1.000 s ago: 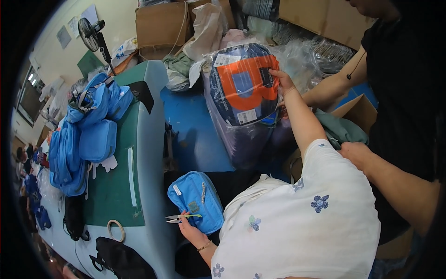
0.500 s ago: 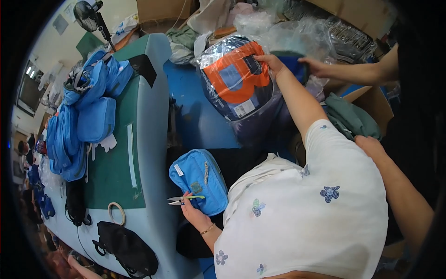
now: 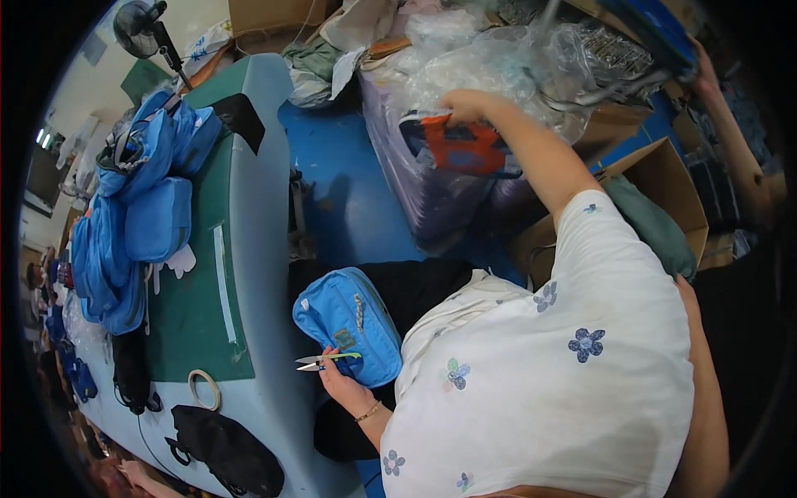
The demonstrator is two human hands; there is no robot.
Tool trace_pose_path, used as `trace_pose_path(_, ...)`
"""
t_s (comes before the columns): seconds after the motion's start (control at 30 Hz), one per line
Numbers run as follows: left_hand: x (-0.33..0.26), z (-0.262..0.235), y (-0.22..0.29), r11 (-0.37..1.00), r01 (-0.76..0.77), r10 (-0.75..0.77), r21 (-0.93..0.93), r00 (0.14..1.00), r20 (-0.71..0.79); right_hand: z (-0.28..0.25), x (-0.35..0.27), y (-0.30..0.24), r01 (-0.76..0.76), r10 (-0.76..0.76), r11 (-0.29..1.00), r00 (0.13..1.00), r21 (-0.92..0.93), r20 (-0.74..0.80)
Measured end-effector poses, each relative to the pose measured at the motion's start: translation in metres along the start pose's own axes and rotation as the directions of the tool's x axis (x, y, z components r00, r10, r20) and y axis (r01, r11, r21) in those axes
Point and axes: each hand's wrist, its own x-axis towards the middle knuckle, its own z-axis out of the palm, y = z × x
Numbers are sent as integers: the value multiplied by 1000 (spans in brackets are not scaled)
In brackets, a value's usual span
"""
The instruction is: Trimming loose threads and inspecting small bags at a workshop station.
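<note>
My left hand (image 3: pixel 340 378) holds a small pair of thread snips (image 3: pixel 324 359) with a green handle, resting against a blue zipped pouch (image 3: pixel 349 319) that lies on my lap at the table's edge. My right arm reaches far forward. My right hand (image 3: pixel 465 106) grips the rim of a large clear plastic bag (image 3: pixel 432 183), in which a blue and orange item (image 3: pixel 465 145) sits low down. Another person's arm (image 3: pixel 730 141) reaches in at the far right.
A grey-blue table (image 3: pixel 257 249) with a green cutting mat (image 3: pixel 199 315) carries a pile of blue pouches (image 3: pixel 133 224), a tape roll (image 3: pixel 203 388) and a black bag (image 3: pixel 224 448). Cardboard boxes (image 3: pixel 656 199) and plastic wrapping (image 3: pixel 515 58) crowd the right. A fan (image 3: pixel 141 29) stands at the back.
The blue and orange item was held up before; now it sits down inside the plastic bag. My right hand has shifted to the bag's rim. My left hand keeps the snips on the pouch.
</note>
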Motion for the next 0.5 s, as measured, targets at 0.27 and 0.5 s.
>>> trace_pose_path(0.27,5,-1,-7,1000,5,-5,21,1000,11,-16,1,75,-270,243,916,962,-298,-123)
trace_pose_path(0.5,0,4,-2,998,37,-35,57,999,-41,-16,14,70,-505,259,594,857,-626,-445)
